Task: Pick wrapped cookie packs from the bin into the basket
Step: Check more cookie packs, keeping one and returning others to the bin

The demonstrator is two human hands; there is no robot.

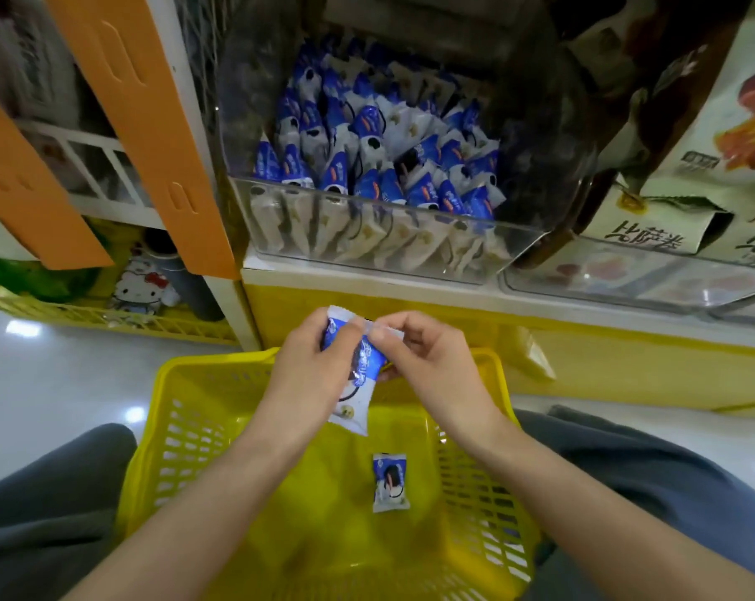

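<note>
Head view: over the yellow basket (167, 383), the left hand (313, 366) grips a blue-and-white cookie pack (358, 401) while the right hand (428, 362) pinches its top edge. A second pack (390, 482) lies on the basket floor; the clear bin (367, 240) beyond is full of packs.

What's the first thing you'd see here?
Two hands in the middle: the left hand and right hand hold one blue-and-white cookie pack above a bright yellow basket. One lone pack lies in the basket, and behind it a clear bin brims with more packs.
</note>
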